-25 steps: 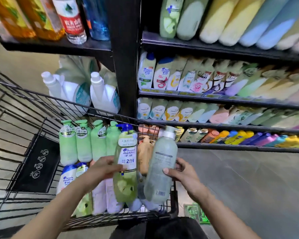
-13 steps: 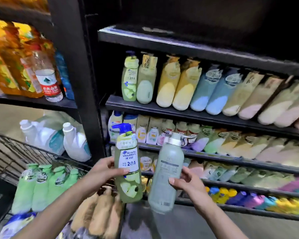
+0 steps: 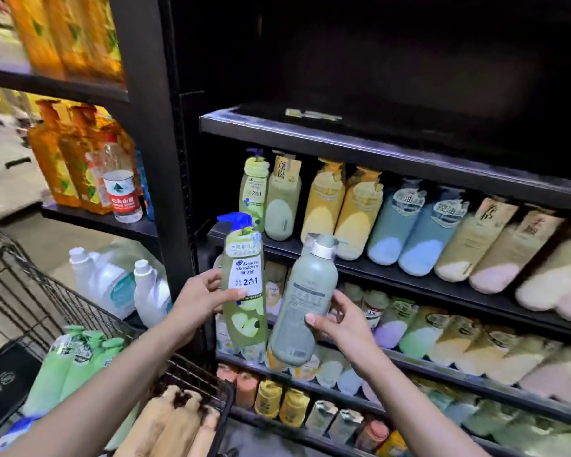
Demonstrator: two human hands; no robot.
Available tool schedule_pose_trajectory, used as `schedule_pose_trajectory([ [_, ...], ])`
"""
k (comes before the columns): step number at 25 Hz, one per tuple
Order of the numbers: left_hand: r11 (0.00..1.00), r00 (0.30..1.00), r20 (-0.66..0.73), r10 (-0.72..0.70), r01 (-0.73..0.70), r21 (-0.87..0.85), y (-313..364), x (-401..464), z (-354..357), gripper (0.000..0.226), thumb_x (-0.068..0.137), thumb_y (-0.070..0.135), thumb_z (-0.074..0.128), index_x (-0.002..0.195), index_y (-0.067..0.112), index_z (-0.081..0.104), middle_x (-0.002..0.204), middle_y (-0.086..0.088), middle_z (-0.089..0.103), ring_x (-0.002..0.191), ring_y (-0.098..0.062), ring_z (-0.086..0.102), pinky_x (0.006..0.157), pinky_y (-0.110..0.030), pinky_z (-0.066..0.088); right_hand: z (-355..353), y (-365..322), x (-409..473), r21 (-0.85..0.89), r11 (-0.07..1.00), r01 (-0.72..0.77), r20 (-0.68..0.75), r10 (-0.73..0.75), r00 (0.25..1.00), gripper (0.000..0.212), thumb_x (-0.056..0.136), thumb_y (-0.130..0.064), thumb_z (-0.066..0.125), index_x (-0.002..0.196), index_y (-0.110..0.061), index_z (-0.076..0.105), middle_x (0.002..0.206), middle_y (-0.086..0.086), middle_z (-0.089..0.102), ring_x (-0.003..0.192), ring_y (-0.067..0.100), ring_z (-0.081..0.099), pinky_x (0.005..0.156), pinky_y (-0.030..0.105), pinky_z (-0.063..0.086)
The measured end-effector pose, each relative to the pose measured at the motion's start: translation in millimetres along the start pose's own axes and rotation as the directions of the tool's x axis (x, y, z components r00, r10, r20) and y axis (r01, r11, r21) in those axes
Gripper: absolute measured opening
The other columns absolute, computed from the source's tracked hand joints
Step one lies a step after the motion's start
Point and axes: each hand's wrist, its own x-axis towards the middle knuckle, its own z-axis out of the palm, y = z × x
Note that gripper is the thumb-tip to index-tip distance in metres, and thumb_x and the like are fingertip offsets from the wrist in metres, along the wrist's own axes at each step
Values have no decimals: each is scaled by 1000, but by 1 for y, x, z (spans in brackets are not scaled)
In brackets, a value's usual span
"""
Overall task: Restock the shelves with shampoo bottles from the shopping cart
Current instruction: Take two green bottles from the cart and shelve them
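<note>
My left hand (image 3: 201, 300) grips a yellow-green shampoo bottle (image 3: 244, 282) with a blue pump and a white label, held upright in front of the shelves. My right hand (image 3: 338, 319) grips a grey-green bottle (image 3: 305, 301) with a silver collar, tilted slightly right. Both bottles hang just below the shelf (image 3: 360, 258) that carries a matching green bottle (image 3: 253, 189) at its left end. The wire shopping cart (image 3: 89, 311) stands at the lower left with several light green bottles (image 3: 70, 361) and tan bottles (image 3: 175, 423) inside.
The rack's black upright post (image 3: 159, 159) stands just left of my bottles. Rows of pastel bottles fill the shelves to the right and below. The top shelf (image 3: 343, 127) looks dark and bare. White jugs (image 3: 112, 285) and orange bottles (image 3: 63, 159) sit on the left rack.
Both hands have lifted their bottles out of the cart and up toward the shelves. My view has swung up and right, so the cart has dropped to the lower left.
</note>
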Motion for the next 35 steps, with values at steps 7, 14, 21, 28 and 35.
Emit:
schedule_pose_trajectory([
  [7,987,991,-20,129,-127,103,41,89,-27,38,72,4,77,108,9,65,102,-1,72,87,-3,69,69,-12,53,18,-40,102,-58,992,110,-44,-112,993,50,80,-3,72,121,-21,50,115,1,67,93,7,68,80,19,54],
  [14,978,985,51,165,-170,120,56,173,-35,40,72,5,78,109,10,64,106,0,71,97,-9,68,78,-21,54,19,-43,173,-111,984,142,-81,-151,985,55,81,-6,72,128,-21,47,119,-5,64,105,10,63,89,19,51],
  [21,968,977,104,186,-200,153,54,210,-29,44,69,-4,77,106,14,61,110,-4,69,104,-19,65,89,-26,53,23,-33,198,-106,986,130,-89,-139,986,59,81,-5,71,132,-19,46,120,-8,62,112,13,59,96,23,48],
  [28,946,975,143,169,-202,255,47,221,-31,45,73,2,76,114,11,60,111,-2,69,100,-14,67,84,-23,54,29,-35,206,-150,978,143,-78,-156,985,59,84,-5,67,135,-21,43,128,-7,58,116,11,54,99,23,43],
  [35,908,970,149,191,-232,349,48,231,-31,43,74,7,76,113,13,60,108,0,69,101,-17,65,89,-32,52,38,-34,214,-218,963,156,-123,-185,975,48,86,-3,63,117,-33,42,122,-5,58,112,7,55,94,17,44],
])
